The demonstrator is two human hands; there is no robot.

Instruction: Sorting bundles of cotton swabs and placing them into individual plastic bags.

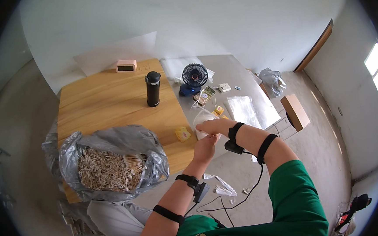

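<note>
and it's the clear plastic bag (202, 116) on the grey worktop (224, 63), just beside the wooden one's r edge, part hidden by the r hand (216, 126). l hand (204, 149) is tucked below, fingertips covered. r fingers at the film: pinching or only touching? can't tell; ditto l. bag's thin, see-thru, outline v. hard to read; visible end points away from the person, twd the fan (195, 76), full long axis unclear. far l: crinkly grey sack (71, 163), slim swabs (109, 169) heaped inside.
</note>
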